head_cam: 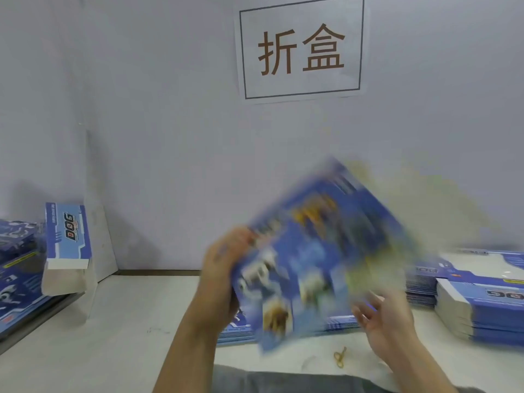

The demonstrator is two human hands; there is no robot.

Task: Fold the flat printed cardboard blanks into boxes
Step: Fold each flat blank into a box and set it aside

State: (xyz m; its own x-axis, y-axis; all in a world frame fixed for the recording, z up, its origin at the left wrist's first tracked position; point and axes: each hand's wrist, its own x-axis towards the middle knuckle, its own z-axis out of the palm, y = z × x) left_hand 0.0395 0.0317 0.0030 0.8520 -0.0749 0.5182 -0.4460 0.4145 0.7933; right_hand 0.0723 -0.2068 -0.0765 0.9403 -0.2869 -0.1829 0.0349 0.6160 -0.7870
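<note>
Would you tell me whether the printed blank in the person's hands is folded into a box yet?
Cannot tell: the blue printed blank is motion-blurred, raised and tilted above the table, gripped by the left hand.

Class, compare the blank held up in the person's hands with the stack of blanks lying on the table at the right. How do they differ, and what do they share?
The held blank is a single sheet; the stack at the right is many sheets piled together.
The held blank is lifted off the table and tilted, the left hand gripping its edge; the stack lies flat, untouched.
The held blank is motion-blurred; the stack is sharper, with lettering visible.
Both have blue printing.
</note>
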